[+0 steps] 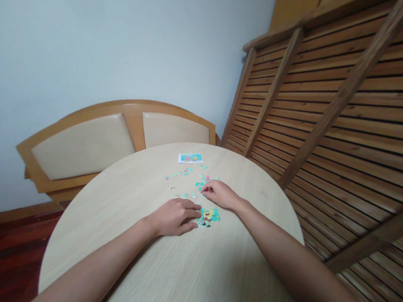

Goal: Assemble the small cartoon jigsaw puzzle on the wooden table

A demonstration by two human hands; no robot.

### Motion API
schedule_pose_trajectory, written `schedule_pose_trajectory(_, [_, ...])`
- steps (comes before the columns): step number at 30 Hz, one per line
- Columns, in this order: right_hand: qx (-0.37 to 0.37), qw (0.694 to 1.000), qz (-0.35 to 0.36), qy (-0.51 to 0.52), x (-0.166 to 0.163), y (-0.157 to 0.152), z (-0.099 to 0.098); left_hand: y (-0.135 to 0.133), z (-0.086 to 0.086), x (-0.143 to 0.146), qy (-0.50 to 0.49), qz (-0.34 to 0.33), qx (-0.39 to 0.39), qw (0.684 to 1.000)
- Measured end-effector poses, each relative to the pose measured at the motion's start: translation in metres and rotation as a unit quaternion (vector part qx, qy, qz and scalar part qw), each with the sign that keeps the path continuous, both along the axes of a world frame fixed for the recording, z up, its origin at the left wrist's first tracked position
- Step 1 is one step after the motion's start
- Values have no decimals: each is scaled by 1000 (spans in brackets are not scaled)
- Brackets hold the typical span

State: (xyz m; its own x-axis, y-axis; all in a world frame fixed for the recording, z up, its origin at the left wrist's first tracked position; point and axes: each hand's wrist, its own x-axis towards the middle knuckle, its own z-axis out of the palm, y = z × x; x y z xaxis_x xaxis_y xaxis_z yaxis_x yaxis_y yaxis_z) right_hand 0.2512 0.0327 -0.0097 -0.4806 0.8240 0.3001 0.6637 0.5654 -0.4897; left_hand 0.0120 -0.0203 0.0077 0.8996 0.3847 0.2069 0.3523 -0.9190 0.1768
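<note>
A partly joined jigsaw puzzle (211, 214) lies flat on the table, showing a yellow cartoon figure on turquoise. My left hand (178, 216) rests palm down with its fingers spread, the fingertips at the puzzle's left edge and covering part of it. Just above the joined part, my right hand (219, 194) has thumb and fingers pinched together, close to the loose pieces. Whatever sits in that pinch is too small to make out. Loose puzzle pieces (199, 184) in turquoise, pink and yellow lie scattered beyond both hands.
A small picture card (190, 158) of the cartoon lies past the pieces, toward the far edge of the round wooden table (99, 207). Behind stands a padded headboard (85, 144) against the wall. A slatted wooden frame (321, 107) leans along the right side.
</note>
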Motion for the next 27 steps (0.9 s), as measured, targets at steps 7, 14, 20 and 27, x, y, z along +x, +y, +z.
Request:
schedule_pose_trajectory(7, [59,994,76,-41,-15,-1,-12,-1,4,1,0,-12,6,1000])
schedule_pose_trajectory(14, [64,995,62,-46,-16,-1,-10,-2,5,1,6,-15,1,1000])
schedule_pose_trajectory(20, [43,997,56,-25,-14,-2,-9,-1,3,0,-3,-16,2,1000])
schedule_pose_trajectory(27, [23,997,66,-27,-14,-4,-11,-1,4,0,-5,-16,-3,1000])
